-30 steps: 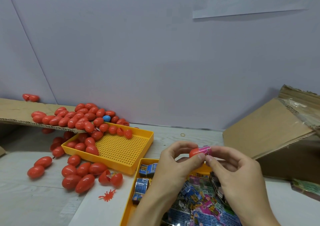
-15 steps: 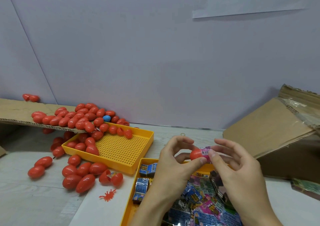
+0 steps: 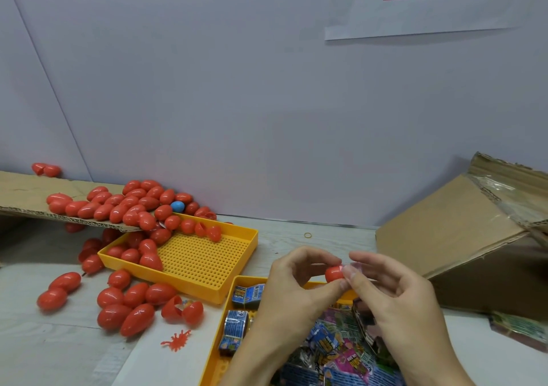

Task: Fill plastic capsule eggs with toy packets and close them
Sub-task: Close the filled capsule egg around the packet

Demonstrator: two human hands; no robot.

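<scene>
My left hand pinches a red capsule egg half between thumb and fingers above the near yellow tray. My right hand presses its thumb and forefinger against the egg's open side, where only a sliver of a toy packet shows. Several folded toy packets fill the near tray under my wrists. One open red egg lies on the table to the left.
A second yellow perforated tray holds several red eggs. More eggs and one blue egg lie on a cardboard sheet. A tilted cardboard box stands at right. A red splat toy lies near the front.
The pink packet that stuck out of the egg has been pushed almost fully inside. My right fingers have moved in against the egg's opening; both hands sit slightly lower.
</scene>
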